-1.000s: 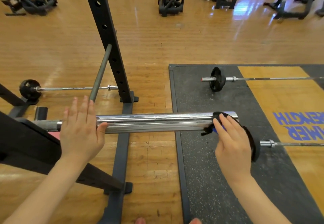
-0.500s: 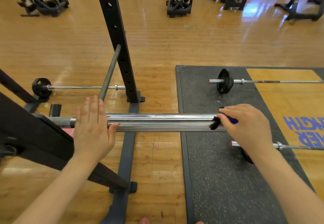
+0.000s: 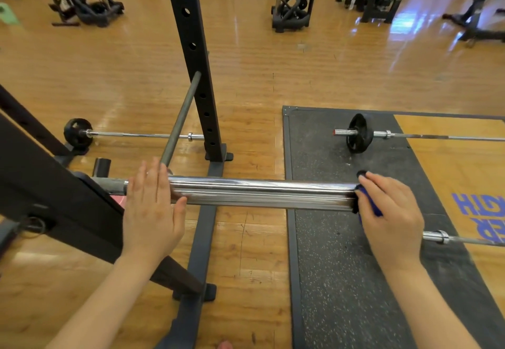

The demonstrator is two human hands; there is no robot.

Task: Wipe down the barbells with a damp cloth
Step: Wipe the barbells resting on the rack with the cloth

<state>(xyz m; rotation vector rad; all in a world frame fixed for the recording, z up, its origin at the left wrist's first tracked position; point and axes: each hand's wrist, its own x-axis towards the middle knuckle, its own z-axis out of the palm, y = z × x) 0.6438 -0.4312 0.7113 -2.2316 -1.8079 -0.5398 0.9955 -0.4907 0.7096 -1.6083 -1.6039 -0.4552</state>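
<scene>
The chrome barbell sleeve [image 3: 259,194] is steadied near its left end by the flat, straight-fingered left hand [image 3: 153,206]; a blue-black cloth [image 3: 367,205] is pinched against its right end — by the right hand [image 3: 388,212].

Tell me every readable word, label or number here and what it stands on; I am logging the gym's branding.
"GTH", blue capitals seen upside down and cut off by the frame edge, on the wooden platform inlay.
A second blue line beneath it: too cut off to read.
Nothing else readable.
</scene>
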